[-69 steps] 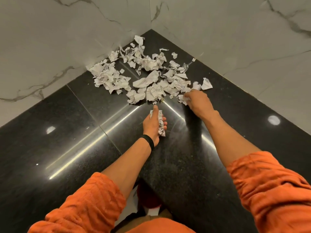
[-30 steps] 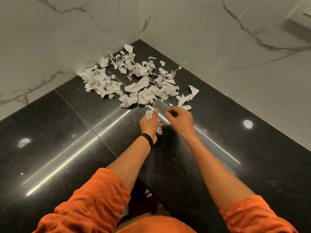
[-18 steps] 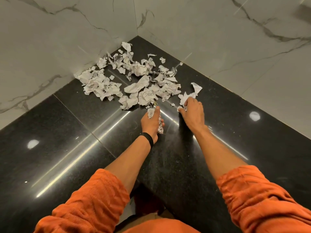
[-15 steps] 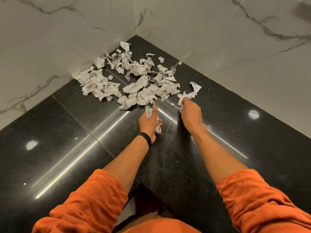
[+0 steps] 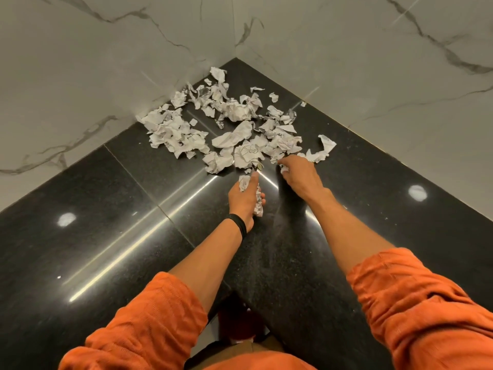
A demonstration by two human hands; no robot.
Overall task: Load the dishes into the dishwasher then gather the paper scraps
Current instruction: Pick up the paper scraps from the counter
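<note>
A heap of torn, crumpled white paper scraps (image 5: 234,129) lies in the corner of a black polished counter (image 5: 133,222). My left hand (image 5: 244,198) rests near the heap's front edge and grips a bunch of scraps (image 5: 257,200) in its curled fingers. Just to its right, my right hand (image 5: 300,173) reaches to the heap's right edge and pinches a small scrap (image 5: 284,170). A larger curled scrap (image 5: 321,150) lies just beyond the right hand's knuckles.
White marble walls (image 5: 106,76) meet behind the heap and close off the counter on the left and right. The counter's front corner edge (image 5: 240,295) points toward me between my arms. Orange sleeves cover both forearms low in view.
My right hand has shifted left along the heap's front edge and closed on a small scrap. The left hand stays put with its bunch of paper.
</note>
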